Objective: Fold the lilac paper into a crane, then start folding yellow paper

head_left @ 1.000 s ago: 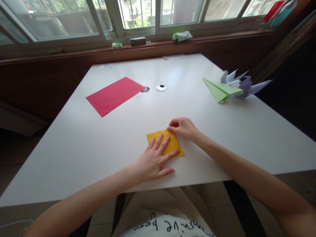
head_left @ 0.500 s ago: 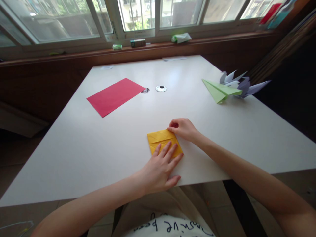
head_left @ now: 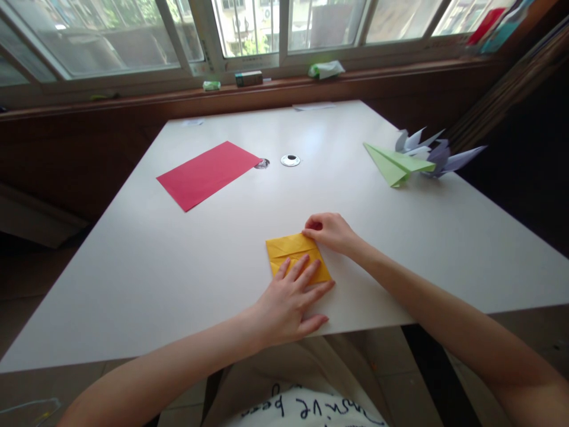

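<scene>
A folded square of yellow paper (head_left: 291, 244) lies near the front edge of the white table, with a crease running across its upper part. My left hand (head_left: 296, 299) rests on its lower half, fingers spread and flat, covering the bottom left of the square. The thumb and little finger reach onto the bare tabletop. At the far right corner of the square, my right hand (head_left: 329, 231) has thumb and forefinger pinched on the paper's edge, the other fingers curled in.
A red paper sheet (head_left: 208, 176) lies at the left, its corner over a round metal disc (head_left: 263, 163). Another disc (head_left: 290, 160) with a dark hole is beside it. At the right are a green paper plane (head_left: 395, 166) and purple folded paper (head_left: 448, 160).
Almost nothing differs. My left little finger and thumb have shifted slightly to the right, and the yellow paper stays in place under both hands.
</scene>
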{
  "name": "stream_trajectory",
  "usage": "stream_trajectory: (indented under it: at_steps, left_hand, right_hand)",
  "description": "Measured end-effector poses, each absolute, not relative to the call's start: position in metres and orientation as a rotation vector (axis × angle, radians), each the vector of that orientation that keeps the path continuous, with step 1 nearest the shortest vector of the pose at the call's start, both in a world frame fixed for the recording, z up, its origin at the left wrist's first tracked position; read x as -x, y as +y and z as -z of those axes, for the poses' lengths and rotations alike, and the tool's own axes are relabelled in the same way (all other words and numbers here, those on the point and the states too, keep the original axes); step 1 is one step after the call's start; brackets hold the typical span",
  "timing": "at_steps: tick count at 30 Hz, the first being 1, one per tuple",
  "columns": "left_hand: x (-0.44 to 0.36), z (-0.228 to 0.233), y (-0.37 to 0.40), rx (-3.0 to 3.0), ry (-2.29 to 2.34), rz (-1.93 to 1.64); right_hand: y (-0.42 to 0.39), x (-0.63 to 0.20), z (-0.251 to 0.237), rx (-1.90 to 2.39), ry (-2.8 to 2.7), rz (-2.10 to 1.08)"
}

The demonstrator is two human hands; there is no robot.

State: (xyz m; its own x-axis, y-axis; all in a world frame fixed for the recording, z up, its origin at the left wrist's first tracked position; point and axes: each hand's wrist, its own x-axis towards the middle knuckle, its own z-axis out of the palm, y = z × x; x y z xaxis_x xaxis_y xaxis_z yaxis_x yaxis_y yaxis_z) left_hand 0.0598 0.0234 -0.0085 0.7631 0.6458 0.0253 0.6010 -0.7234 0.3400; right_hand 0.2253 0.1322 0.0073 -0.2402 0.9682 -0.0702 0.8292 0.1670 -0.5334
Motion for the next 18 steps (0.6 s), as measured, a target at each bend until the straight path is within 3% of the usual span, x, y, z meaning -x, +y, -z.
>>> stream_trajectory:
  at_steps: [11,18]
  left_hand:
    - [-0.045,-0.002,0.041,-2.750,1.100,-0.407]
    - [-0.041,0.008,0.064,-2.761,1.316,-0.440]
  right_hand:
    - [0.136,-0.244,-0.014,1.731,-2.276,-0.701]
    - [0.123,-0.244,-0.016,1.423,-2.508,-0.627]
